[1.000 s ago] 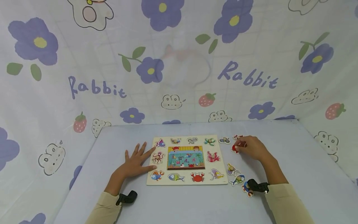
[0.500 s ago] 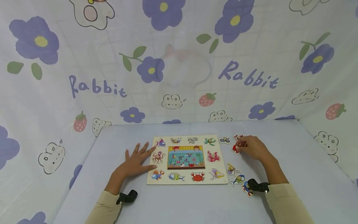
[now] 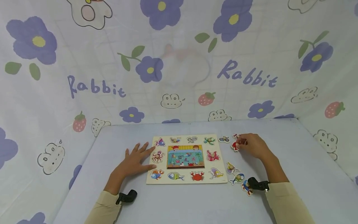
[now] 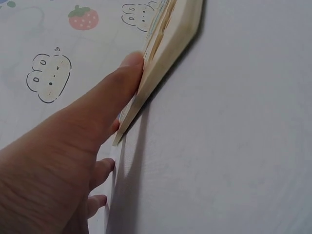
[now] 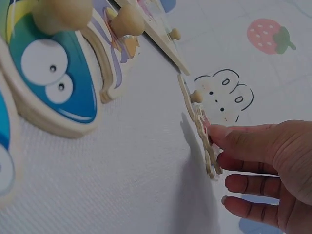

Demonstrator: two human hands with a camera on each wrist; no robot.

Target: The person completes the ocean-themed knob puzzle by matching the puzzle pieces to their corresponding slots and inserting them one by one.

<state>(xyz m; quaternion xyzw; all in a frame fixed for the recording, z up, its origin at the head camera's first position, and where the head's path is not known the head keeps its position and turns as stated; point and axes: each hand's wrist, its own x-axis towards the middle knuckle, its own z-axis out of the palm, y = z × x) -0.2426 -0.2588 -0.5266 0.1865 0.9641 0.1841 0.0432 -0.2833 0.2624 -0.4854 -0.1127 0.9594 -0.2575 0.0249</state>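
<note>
A wooden knob puzzle board (image 3: 184, 184) with sea-animal shapes round an aquarium picture lies flat on the table. My left hand (image 3: 134, 163) rests with spread fingers at its left edge; in the left wrist view the thumb (image 4: 130, 63) lies on the board's edge. To the right of the board, my right hand (image 3: 254, 146) pinches a red, crab-like puzzle piece (image 3: 233, 146) between thumb and fingers. The fingers partly cover it. Another red piece (image 3: 236, 135) lies just behind, and a small knobbed piece (image 3: 223, 139) is left of that.
Nearer my right wrist lie a yellow and purple fish piece (image 3: 231, 168), a blue-green fish piece (image 3: 238, 178) and a blue piece (image 3: 246, 187), partly behind the wrist camera (image 3: 258, 184). A patterned cloth (image 3: 190, 74) hangs behind the table (image 3: 179, 205).
My right hand and the red crab-like piece have shifted very slightly away from me. The left hand and the board stay in place.
</note>
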